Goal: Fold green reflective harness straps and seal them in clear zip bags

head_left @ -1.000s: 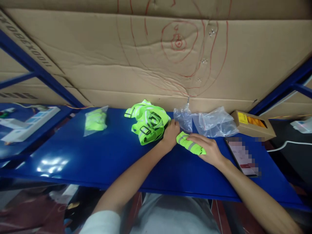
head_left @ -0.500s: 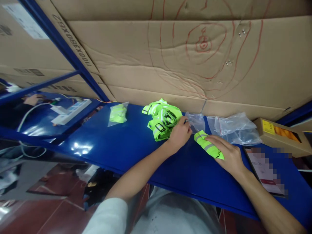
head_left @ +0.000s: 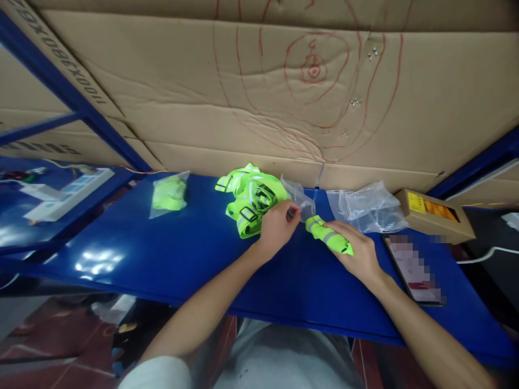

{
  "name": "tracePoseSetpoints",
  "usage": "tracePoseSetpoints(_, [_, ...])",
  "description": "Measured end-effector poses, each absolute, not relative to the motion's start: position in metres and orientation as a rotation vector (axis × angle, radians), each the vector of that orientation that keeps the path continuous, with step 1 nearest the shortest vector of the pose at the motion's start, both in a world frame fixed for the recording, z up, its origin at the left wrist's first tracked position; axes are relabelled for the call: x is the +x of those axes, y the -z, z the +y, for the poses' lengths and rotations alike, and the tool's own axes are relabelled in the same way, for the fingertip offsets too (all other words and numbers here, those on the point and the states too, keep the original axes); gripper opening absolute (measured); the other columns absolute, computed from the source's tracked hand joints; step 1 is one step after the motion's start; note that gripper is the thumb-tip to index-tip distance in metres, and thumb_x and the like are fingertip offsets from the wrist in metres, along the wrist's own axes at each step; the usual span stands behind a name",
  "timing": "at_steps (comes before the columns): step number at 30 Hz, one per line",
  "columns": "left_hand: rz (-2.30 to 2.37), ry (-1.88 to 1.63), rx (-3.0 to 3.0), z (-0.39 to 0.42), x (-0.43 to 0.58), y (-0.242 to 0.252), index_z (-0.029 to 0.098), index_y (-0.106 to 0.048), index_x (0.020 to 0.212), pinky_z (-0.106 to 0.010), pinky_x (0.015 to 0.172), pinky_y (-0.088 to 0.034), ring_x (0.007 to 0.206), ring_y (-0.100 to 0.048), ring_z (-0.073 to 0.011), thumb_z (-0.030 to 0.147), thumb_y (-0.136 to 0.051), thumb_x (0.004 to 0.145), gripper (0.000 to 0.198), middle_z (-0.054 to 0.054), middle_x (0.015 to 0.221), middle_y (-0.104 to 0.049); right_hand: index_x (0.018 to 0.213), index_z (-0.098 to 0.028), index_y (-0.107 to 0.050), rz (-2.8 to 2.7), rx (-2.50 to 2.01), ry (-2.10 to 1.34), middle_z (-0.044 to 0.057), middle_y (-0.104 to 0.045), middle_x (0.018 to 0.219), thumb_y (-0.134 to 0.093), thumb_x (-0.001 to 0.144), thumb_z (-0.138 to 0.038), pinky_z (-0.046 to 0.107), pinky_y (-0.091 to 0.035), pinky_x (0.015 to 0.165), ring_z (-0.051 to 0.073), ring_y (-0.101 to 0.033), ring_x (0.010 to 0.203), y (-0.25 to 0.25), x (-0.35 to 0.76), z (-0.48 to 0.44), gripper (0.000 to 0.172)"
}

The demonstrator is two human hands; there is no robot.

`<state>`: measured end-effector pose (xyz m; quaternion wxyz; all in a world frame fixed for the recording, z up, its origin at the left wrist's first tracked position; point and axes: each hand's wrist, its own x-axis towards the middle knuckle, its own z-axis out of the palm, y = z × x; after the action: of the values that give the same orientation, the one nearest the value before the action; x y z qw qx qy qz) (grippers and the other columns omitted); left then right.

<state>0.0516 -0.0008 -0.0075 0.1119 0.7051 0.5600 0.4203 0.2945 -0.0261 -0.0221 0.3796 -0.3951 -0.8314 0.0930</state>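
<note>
My left hand [head_left: 279,227] pinches the edge of a clear plastic bag [head_left: 300,197], just right of a heap of neon-yellow reflective straps [head_left: 253,197] with black buckles. Wrapped round a folded neon-yellow strap bundle [head_left: 329,235] with grey stripes is my right hand [head_left: 357,249]. The near end of that bundle lies close to the bag's mouth, outside it. Further left on the blue table, a similar bundle sits inside a clear bag [head_left: 169,194].
More clear bags [head_left: 367,208] lie at the back right, beside a cardboard box [head_left: 438,216]. A phone [head_left: 416,270] rests right of my right hand. A white power strip [head_left: 71,194] is at far left. Cardboard [head_left: 182,81] stands behind the blue table [head_left: 154,259].
The view has turned to the right, so things sit further left in the picture. My left hand has come slightly nearer with the bag's edge, and the bundle stays in my right hand.
</note>
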Motion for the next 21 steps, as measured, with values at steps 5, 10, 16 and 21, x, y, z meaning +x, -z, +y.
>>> tracePoseSetpoints(5, [1.678,-1.210,2.081,-0.017,0.047,0.012,0.019,-0.067,0.089,-0.024,0.067,-0.050,0.068,-0.066,-0.0130,0.019,-0.065,0.093,0.004,-0.001,0.085,-0.074,0.131,-0.028,-0.067,-2.095,-0.926,-0.244,0.007,-0.071,0.131,-0.067,0.090,-0.016,0.041,-0.058,0.105,0.027,-0.071,0.119,0.010,0.298,-0.033,0.043])
tracePoseSetpoints(10, [1.625,-1.171,2.185,-0.023,0.052,0.012,0.021,-0.066,0.096,-0.022,0.065,-0.050,0.072,-0.069,-0.0129,0.024,-0.061,0.098,0.006,-0.001,0.087,-0.075,0.129,-0.027,-0.069,-2.072,-0.666,-0.443,0.009,-0.071,0.132,-0.070,0.090,-0.019,0.039,-0.063,0.096,0.028,-0.072,0.115,-0.004,0.279,-0.059,0.040])
tracePoseSetpoints(16, [1.665,-1.121,2.358,-0.023,0.047,0.007,0.019,-0.064,0.105,-0.026,0.065,-0.048,0.075,-0.070,-0.0171,0.028,-0.047,0.105,0.019,-0.005,0.093,-0.075,0.119,-0.026,-0.073,-1.905,-1.012,-0.308,0.007,-0.077,0.117,-0.075,0.089,-0.028,0.039,-0.063,0.093,0.026,-0.076,0.103,0.005,0.283,-0.040,0.030])
tracePoseSetpoints(21, [1.635,-1.012,2.464,-0.019,0.047,0.008,0.018,-0.064,0.100,-0.034,0.078,-0.051,0.090,-0.069,-0.0243,0.018,-0.046,0.102,0.018,-0.010,0.096,-0.071,0.117,-0.025,-0.073,-1.935,-0.949,-0.373,0.007,-0.077,0.117,-0.076,0.088,-0.030,0.040,-0.064,0.092,0.027,-0.076,0.104,-0.003,0.283,-0.050,0.030])
